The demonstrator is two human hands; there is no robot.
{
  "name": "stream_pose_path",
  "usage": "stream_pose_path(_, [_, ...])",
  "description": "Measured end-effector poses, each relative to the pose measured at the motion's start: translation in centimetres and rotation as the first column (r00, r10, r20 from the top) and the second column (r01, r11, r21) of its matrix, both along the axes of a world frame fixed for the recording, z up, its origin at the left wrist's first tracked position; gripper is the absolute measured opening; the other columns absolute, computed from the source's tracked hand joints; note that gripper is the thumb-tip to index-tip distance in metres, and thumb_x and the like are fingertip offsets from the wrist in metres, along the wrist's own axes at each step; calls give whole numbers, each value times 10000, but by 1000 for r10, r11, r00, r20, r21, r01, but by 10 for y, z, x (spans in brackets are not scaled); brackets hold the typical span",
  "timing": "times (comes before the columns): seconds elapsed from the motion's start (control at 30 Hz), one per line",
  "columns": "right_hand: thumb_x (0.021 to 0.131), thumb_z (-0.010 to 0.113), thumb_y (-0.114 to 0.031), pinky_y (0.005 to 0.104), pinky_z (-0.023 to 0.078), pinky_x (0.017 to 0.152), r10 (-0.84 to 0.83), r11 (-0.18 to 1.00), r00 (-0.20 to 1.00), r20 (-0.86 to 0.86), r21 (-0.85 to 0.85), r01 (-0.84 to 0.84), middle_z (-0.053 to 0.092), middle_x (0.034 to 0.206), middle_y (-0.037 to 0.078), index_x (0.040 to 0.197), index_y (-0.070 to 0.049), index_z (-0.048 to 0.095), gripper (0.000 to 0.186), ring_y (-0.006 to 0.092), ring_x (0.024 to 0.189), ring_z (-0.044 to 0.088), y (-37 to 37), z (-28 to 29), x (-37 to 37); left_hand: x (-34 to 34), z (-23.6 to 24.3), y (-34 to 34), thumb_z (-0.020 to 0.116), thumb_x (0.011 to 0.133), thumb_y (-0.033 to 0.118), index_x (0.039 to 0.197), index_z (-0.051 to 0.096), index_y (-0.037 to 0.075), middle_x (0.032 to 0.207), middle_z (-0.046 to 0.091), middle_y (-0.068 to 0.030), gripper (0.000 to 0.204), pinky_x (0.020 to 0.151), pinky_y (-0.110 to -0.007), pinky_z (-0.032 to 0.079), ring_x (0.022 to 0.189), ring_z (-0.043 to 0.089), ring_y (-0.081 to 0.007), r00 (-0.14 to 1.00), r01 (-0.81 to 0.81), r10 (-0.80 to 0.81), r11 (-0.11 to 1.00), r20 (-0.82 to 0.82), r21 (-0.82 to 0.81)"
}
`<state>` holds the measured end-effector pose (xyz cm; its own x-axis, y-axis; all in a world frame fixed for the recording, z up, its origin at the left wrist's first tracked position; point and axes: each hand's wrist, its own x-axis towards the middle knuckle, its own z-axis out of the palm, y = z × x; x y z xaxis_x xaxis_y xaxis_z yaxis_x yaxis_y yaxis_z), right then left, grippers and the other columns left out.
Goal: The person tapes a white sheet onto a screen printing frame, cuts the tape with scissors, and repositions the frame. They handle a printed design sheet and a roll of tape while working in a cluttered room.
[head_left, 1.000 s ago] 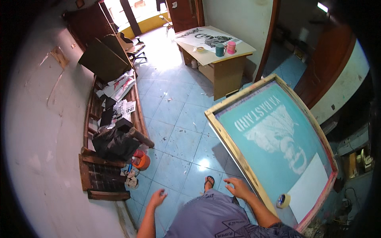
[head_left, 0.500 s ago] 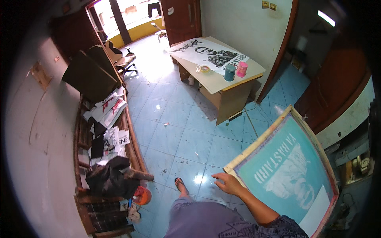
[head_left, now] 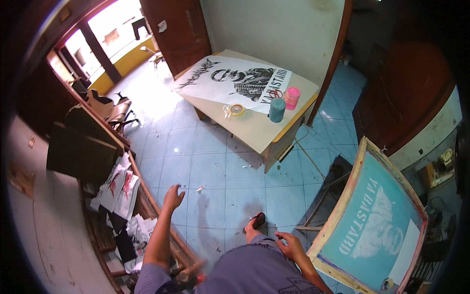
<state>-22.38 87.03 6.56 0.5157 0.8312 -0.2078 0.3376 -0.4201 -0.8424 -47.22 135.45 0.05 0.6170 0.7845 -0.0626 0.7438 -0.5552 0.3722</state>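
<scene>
My left hand (head_left: 174,197) hangs over the tiled floor beside a wooden bench, fingers apart and empty. Low at centre, my right hand (head_left: 289,245) is open with loosely bent fingers, just left of a leaning wooden-framed screen (head_left: 338,209) with turquoise mesh and a white stencil design; a white sheet (head_left: 404,252) and tape roll (head_left: 387,284) lie on it. Ahead stands a table (head_left: 259,127) bearing a poster (head_left: 205,78) with a black portrait print, a yellow tape roll (head_left: 237,110), a teal container (head_left: 277,110) and a pink one (head_left: 292,98).
A bench (head_left: 152,198) along the left holds papers (head_left: 111,191), dark objects and boards (head_left: 78,152). An office chair (head_left: 117,111) stands at back left, near a bright window (head_left: 110,34). Blue tiles (head_left: 205,166) lie between bench and table; a doorway (head_left: 342,88) with a brown door is at right.
I have stepped forward: the table is nearer and larger, and the screen has shifted lower right in view. My left hand, out of sight half a second ago, is back in view.
</scene>
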Motion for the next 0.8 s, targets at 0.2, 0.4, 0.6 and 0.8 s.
stream_pose_path(0.2, [855,628,-142,371,506,851,-120,993,990,76,5,120,669,1071,149,1150,-38,636,313,301,976,648,94,-8,84,236,6,61,678,820,256,1193,576,33,1242,566,-190,446,960,-420,457,1147,540,-365,930,343,-332,938,159,-46])
stream_pose_path(0.4, [850,642,-80,356,507,840,-466,877,885,20,141,459,675,1068,152,1154,-25,630,309,265,979,660,158,10,148,455,5,133,677,804,248,1239,536,42,1258,539,-187,502,972,-438,450,1154,528,-375,781,603,-591,797,202,2])
stream_pose_path(0.6, [877,631,-73,334,510,857,-825,566,565,26,14,825,678,1073,154,1150,-5,628,282,233,970,664,203,-31,139,650,-20,215,697,769,182,1287,487,83,1308,479,-222,568,952,-479,462,1166,505,-417,651,748,-749,661,122,62])
stream_pose_path(0.8, [898,615,-77,341,512,856,-975,221,204,-94,-243,945,678,1074,144,1157,10,625,274,223,946,661,298,-9,81,774,-75,252,641,745,67,1339,458,176,1416,374,-165,631,929,-469,499,1243,453,-389,422,897,-906,414,-20,155])
